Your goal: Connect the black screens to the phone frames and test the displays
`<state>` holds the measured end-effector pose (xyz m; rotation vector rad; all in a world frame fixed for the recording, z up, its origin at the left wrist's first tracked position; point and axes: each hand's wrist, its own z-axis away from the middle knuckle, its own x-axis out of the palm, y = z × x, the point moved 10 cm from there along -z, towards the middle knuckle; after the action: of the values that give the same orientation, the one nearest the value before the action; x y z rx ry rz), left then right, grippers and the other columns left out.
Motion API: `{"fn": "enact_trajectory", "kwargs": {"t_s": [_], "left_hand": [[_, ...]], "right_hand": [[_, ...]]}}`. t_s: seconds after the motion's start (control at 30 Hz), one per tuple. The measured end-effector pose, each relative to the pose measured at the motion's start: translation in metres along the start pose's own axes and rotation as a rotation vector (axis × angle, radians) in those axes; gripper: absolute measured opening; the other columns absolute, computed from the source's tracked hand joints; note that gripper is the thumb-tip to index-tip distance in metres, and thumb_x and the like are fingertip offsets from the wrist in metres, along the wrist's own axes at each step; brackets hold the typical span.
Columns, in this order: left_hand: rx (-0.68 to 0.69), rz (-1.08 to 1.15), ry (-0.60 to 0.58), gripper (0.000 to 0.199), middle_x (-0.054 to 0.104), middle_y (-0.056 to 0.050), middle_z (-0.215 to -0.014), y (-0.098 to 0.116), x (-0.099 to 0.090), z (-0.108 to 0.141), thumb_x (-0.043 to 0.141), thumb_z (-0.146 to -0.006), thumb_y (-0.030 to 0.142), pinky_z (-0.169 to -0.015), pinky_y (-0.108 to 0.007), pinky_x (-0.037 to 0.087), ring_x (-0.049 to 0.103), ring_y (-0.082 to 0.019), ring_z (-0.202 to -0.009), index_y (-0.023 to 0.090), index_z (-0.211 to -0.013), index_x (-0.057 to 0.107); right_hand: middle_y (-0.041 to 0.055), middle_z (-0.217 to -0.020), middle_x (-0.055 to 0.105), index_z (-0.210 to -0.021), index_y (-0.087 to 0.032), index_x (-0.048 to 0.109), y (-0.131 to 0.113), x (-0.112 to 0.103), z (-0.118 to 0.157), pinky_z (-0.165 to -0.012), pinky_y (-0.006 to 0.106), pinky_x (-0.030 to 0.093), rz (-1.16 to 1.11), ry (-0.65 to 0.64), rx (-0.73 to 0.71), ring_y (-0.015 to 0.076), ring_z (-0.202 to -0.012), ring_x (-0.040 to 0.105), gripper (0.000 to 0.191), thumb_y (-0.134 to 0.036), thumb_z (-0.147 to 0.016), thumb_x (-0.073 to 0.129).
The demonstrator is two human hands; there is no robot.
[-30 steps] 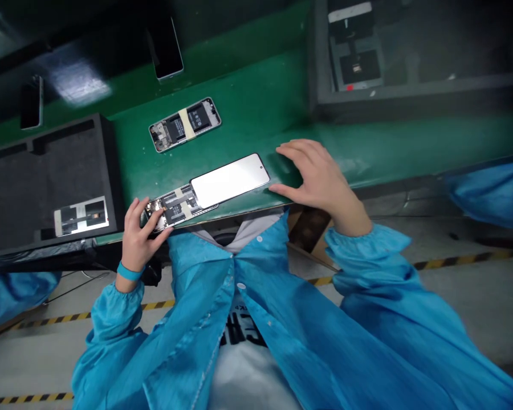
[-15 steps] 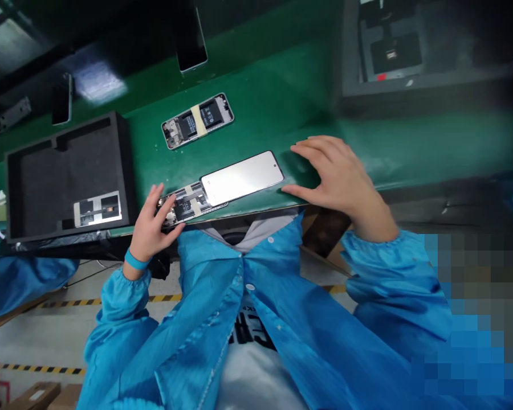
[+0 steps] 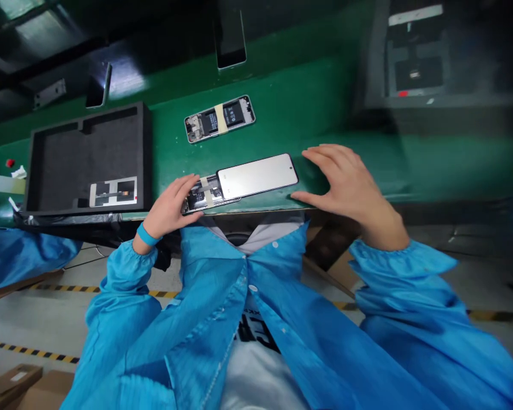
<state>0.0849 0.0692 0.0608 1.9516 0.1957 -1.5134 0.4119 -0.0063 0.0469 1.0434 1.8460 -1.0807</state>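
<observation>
On the green table point(image 3: 277, 122), a screen point(image 3: 259, 175) is only partly covering an open phone point(image 3: 200, 198); left fingers point(image 3: 188, 182) are spanning its end, grip unclear; right fingers point(image 3: 325, 162), wide apart, are holding nothing.

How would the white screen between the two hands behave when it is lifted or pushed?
The screen is probably stiff: its long edges look straight. It looks thin, so it may be fragile if bent. One end overlaps an open phone, so a push might make it slide or tilt.

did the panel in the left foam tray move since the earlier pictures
No, neither way: the panel still lies in the near right corner of the left foam tray.
</observation>
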Motion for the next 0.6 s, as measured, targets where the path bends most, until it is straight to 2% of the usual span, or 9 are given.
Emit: {"fn": "enact_trajectory", "kwargs": {"t_s": [0.07, 0.13, 0.27, 0.4, 0.5, 0.6], "left_hand": [[-0.022, -0.004, -0.010, 0.075, 0.046, -0.023, -0.167, -0.005, -0.001, 0.003, 0.073, -0.098, 0.052, -0.130, -0.060, 0.041, 0.045, -0.041, -0.157, 0.016, -0.159, 0.050], [-0.055, -0.018, -0.021, 0.064, 0.047, -0.022, -0.166, -0.011, -0.004, 0.006, 0.074, -0.098, 0.053, -0.130, -0.062, 0.040, 0.043, -0.042, -0.158, 0.017, -0.148, 0.059], [-0.130, 0.028, -0.067, 0.052, 0.056, -0.020, -0.153, -0.019, -0.007, 0.004, 0.081, -0.094, 0.048, -0.123, -0.058, 0.046, 0.053, -0.037, -0.146, 0.017, -0.133, 0.065], [-0.254, 0.007, -0.181, 0.038, 0.062, -0.016, -0.133, -0.040, -0.004, -0.011, 0.085, -0.089, 0.043, -0.111, -0.054, 0.050, 0.058, -0.035, -0.125, 0.016, -0.112, 0.073], [-0.194, 0.064, -0.339, 0.019, 0.064, -0.014, -0.125, -0.046, 0.004, -0.024, 0.077, -0.095, 0.036, -0.114, -0.051, 0.045, 0.059, -0.032, -0.123, 0.017, -0.096, 0.077], [-0.111, 0.064, -0.438, 0.015, 0.067, -0.013, -0.126, -0.041, 0.005, -0.034, 0.074, -0.096, 0.032, -0.115, -0.049, 0.044, 0.060, -0.031, -0.125, 0.019, -0.090, 0.079]], "right_hand": [[0.0213, -0.158, 0.055, -0.168, -0.020, 0.043, -0.007, 0.008, -0.006, -0.125, 0.061, 0.042, -0.058, -0.055, -0.060, 0.0425, -0.152, 0.049, 0.095, -0.084, -0.098, 0.052], [0.0203, -0.166, 0.048, -0.173, -0.022, 0.034, -0.016, 0.016, -0.016, -0.129, 0.065, 0.036, -0.097, -0.115, -0.121, 0.0443, -0.158, 0.041, 0.103, -0.084, -0.095, 0.058], [0.0199, -0.172, 0.041, -0.176, -0.020, 0.028, -0.030, 0.035, -0.042, -0.130, 0.067, 0.030, -0.132, -0.210, -0.170, 0.0463, -0.161, 0.035, 0.108, -0.081, -0.093, 0.062], [0.0189, -0.164, 0.053, -0.170, -0.019, 0.041, -0.042, 0.058, -0.064, -0.127, 0.063, 0.037, -0.185, -0.305, -0.209, 0.0429, -0.155, 0.047, 0.098, -0.080, -0.096, 0.058], [0.0182, -0.155, 0.061, -0.162, -0.020, 0.054, -0.052, 0.063, -0.071, -0.123, 0.060, 0.044, -0.247, -0.286, -0.252, 0.0399, -0.147, 0.056, 0.087, -0.078, -0.097, 0.057], [0.0171, -0.145, 0.068, -0.153, -0.021, 0.062, -0.056, 0.059, -0.071, -0.116, 0.061, 0.051, -0.304, -0.201, -0.268, 0.0396, -0.138, 0.063, 0.081, -0.079, -0.097, 0.056]]}}
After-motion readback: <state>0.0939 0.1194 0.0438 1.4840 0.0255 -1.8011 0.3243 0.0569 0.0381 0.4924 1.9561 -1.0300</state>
